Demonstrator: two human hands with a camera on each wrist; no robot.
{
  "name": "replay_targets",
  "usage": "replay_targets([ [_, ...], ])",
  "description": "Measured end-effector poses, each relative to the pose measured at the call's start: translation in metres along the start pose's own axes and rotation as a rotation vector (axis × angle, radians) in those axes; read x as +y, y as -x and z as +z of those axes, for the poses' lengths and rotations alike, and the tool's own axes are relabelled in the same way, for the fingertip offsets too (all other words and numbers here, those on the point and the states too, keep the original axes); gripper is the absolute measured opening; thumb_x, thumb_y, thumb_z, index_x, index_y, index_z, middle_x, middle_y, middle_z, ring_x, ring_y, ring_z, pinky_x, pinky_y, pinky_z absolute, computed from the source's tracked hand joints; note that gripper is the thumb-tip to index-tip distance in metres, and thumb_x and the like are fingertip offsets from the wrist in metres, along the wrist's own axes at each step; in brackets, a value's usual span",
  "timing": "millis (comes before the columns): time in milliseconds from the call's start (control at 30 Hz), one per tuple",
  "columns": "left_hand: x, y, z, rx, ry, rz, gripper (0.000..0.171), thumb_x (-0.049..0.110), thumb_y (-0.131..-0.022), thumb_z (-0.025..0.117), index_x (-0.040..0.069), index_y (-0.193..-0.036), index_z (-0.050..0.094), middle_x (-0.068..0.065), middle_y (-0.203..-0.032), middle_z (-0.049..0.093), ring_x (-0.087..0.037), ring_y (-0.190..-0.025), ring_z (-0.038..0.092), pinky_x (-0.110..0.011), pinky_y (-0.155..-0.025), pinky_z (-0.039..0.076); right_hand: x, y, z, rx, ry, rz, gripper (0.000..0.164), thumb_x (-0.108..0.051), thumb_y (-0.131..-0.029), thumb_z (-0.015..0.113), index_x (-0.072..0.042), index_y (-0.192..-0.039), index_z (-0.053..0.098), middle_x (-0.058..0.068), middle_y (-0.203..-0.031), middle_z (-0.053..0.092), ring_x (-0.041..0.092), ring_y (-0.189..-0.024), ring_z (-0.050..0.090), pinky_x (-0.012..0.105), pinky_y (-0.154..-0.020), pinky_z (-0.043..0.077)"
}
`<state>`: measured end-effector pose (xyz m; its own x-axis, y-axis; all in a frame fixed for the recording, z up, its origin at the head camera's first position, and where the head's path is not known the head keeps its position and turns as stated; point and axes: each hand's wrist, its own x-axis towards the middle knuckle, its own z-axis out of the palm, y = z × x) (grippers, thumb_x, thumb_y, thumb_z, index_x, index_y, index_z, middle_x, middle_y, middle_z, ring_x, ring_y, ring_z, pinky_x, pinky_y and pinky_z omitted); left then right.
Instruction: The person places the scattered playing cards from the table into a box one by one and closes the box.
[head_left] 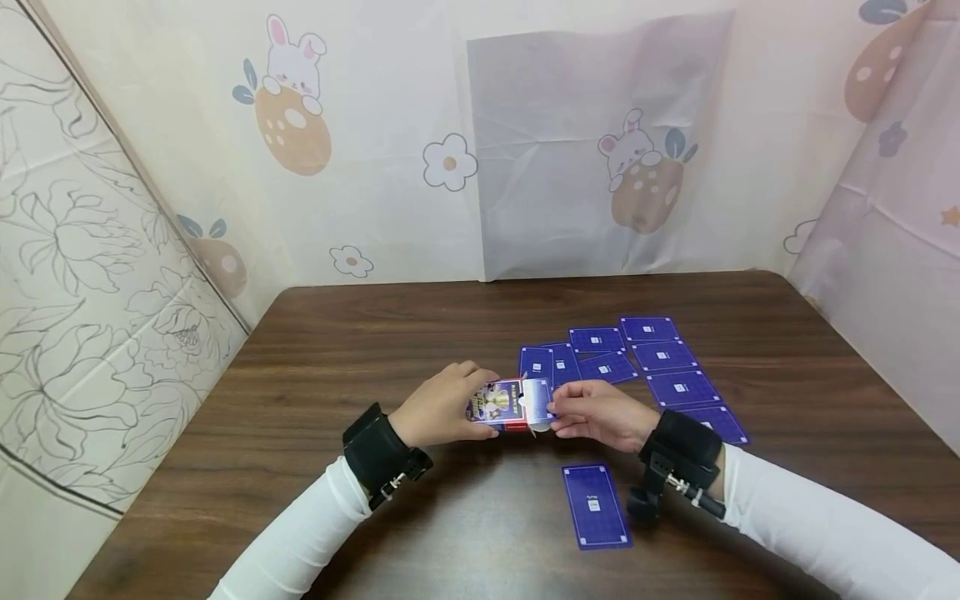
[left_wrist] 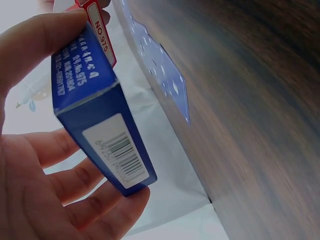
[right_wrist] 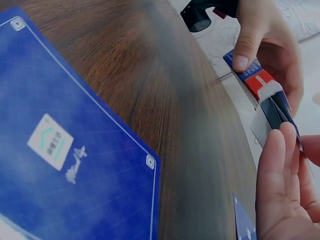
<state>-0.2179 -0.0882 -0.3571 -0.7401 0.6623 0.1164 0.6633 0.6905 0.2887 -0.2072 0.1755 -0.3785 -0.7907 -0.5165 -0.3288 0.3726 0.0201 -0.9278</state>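
My left hand [head_left: 446, 404] grips a small playing card box [left_wrist: 95, 100], thumb on one narrow side and fingers on the other. Blue with a red band, the box has a barcode at its closed end in the left wrist view. Its other end is open, with the flap [head_left: 537, 400] folded out toward my right hand [head_left: 600, 412]. My right thumb and fingers pinch that flap's edge. Through the opening in the right wrist view, the box's inside looks dark. Nearer to me, a single blue card [head_left: 596, 507] lies on the table below my right hand.
Several blue cards [head_left: 679, 387] lie in a slanting column to the right, partly behind my right wrist. More cards [head_left: 596, 339] lie just beyond the box, some overlapping. The brown wooden table [head_left: 360, 333] meets a patterned wall covering [head_left: 390, 167] at the back.
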Motion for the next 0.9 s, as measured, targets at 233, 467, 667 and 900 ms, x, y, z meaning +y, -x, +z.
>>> replay_targets([
  [233,0.003,-0.005,0.003,-0.011,-0.007,0.016,0.069,0.043,-0.073,0.078,0.011,-0.129,0.055,-0.005,-0.114,0.058,-0.015,-0.096,0.050,-0.030,-0.079,0.046,-0.003,-0.005,0.009,0.002,0.113,-0.028,0.011,-0.007,-0.094,0.052,0.002,-0.099,0.056,0.010,-0.089,0.060,0.015,-0.077,0.062,0.027,-0.074,0.053],
  [467,0.004,-0.006,0.004,-0.005,0.000,0.024,0.069,0.041,-0.072,0.080,0.011,-0.129,0.055,-0.005,-0.114,0.058,-0.015,-0.096,0.050,-0.029,-0.079,0.046,-0.006,-0.008,0.017,0.025,0.164,-0.031,0.015,-0.004,-0.093,0.053,0.008,-0.102,0.055,0.012,-0.092,0.058,0.016,-0.076,0.062,0.029,-0.073,0.054],
  [667,0.004,-0.006,0.003,-0.005,-0.009,0.035,0.069,0.042,-0.072,0.079,0.010,-0.129,0.054,-0.005,-0.115,0.058,-0.015,-0.097,0.051,-0.030,-0.080,0.045,-0.007,-0.008,0.015,0.036,0.191,-0.037,0.022,-0.008,-0.094,0.054,0.011,-0.105,0.056,0.010,-0.088,0.063,0.015,-0.075,0.063,0.028,-0.072,0.054],
  [900,0.004,-0.005,0.003,-0.009,-0.008,0.022,0.070,0.041,-0.072,0.079,0.010,-0.129,0.054,-0.005,-0.114,0.058,-0.015,-0.096,0.050,-0.030,-0.080,0.045,-0.006,-0.008,0.013,0.045,0.192,-0.030,0.024,-0.011,-0.095,0.053,0.011,-0.105,0.056,0.009,-0.085,0.065,0.014,-0.074,0.062,0.028,-0.072,0.054],
])
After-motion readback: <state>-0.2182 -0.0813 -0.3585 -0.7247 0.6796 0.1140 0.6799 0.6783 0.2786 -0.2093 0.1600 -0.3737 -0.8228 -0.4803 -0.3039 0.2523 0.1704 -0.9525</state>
